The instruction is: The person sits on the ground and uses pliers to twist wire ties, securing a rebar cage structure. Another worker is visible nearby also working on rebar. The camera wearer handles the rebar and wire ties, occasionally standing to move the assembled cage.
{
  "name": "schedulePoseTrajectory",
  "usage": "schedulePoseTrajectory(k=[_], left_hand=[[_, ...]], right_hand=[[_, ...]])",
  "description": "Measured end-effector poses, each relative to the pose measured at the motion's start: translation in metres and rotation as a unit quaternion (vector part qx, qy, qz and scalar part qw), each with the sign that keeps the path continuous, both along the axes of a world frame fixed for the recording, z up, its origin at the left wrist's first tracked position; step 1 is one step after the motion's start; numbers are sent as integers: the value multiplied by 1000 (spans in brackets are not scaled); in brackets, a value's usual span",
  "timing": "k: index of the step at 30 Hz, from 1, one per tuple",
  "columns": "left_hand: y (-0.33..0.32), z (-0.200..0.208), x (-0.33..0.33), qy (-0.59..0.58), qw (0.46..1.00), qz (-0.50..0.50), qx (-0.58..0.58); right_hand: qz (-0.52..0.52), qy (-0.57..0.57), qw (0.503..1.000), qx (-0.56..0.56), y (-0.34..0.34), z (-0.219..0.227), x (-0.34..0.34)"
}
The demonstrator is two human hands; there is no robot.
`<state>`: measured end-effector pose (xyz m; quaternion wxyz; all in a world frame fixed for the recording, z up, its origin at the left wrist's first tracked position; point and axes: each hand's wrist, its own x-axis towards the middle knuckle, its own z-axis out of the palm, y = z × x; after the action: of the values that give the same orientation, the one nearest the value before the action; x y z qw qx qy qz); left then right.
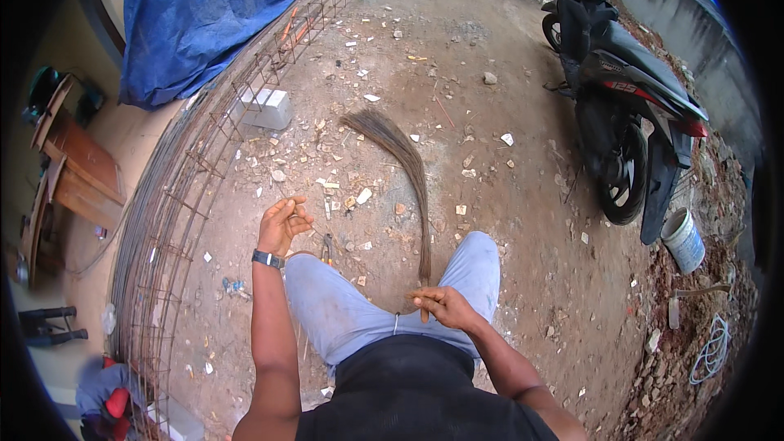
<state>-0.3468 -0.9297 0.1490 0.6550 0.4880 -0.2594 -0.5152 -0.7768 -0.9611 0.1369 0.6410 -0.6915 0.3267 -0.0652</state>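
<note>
A stick broom of thin brown bristles (415, 171) reaches from my lap out over the ground, its long tips curving to the left. My right hand (447, 308) is closed around its bound handle end, between my thighs. Above my left knee, my left hand (284, 225) is raised with its fingers loosely bent and apart, and I see nothing in it. A dark watch is on that wrist. Just right of the left knee, what looks like a pair of pliers (328, 250) lies on the dirt among pale broken chips (363, 196).
Long rebar cages (184, 196) run along the left, beside a pale block (267, 109) and a blue tarp (196, 24). On the right stand a black motor scooter (621, 82) and a white bucket (683, 241). Another person (110, 392) is at the lower left.
</note>
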Motion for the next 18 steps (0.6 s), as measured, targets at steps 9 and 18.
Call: schedulePoseTrajectory(k=[9,18], left_hand=[[-3,23,15,-88,994,36,53],[6,13,31,-172,981,80,33]], right_hand=[[-53,-27,998,-5,6,-36,-22],[14,-1,1000,-8,-4,-18,-8]])
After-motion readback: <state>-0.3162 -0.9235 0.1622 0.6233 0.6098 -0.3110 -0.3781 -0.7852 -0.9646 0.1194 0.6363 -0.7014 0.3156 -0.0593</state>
